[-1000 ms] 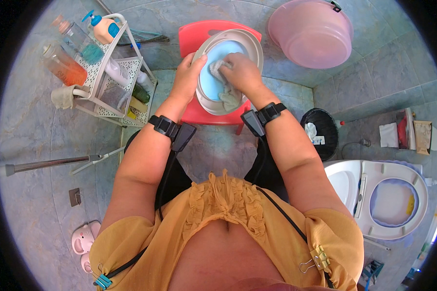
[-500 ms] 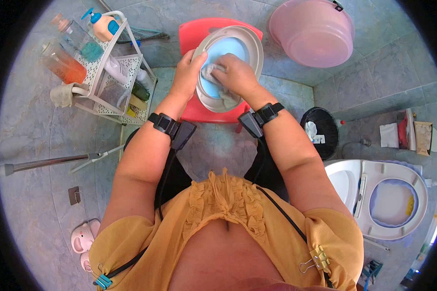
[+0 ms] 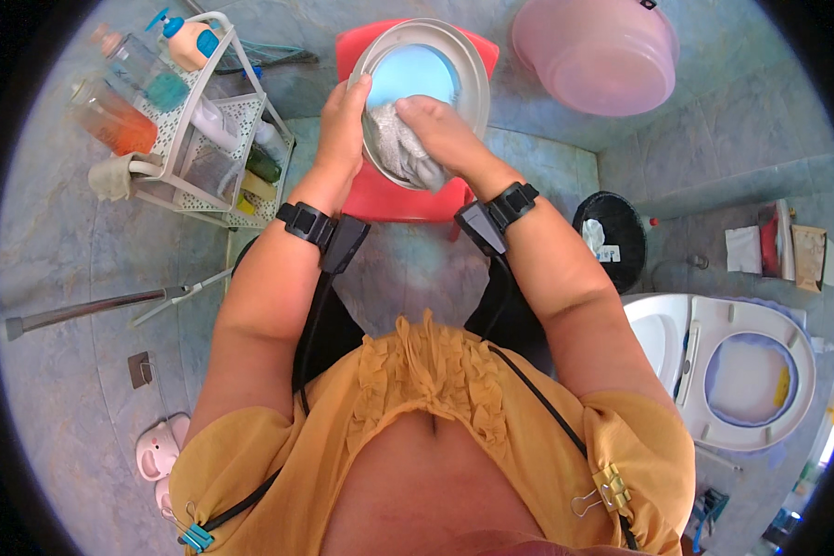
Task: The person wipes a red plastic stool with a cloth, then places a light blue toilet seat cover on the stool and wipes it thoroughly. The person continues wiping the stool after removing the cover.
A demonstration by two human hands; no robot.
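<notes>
Grey rag (image 3: 406, 148) under right hand (image 3: 445, 130) fingers, left hand (image 3: 343, 125) gripping one basin (image 3: 468, 69)

Pump bottle (image 3: 192, 42): top of the white rack at upper left; cream body, blue pump head and blue patch.
Clear bottles (image 3: 111, 116): left of the rack, lying side by side; one with teal liquid, one with orange.
Brown packet (image 3: 809, 255): far right, above the toilet; flat, rectangular, beside a red-and-white item.
</notes>
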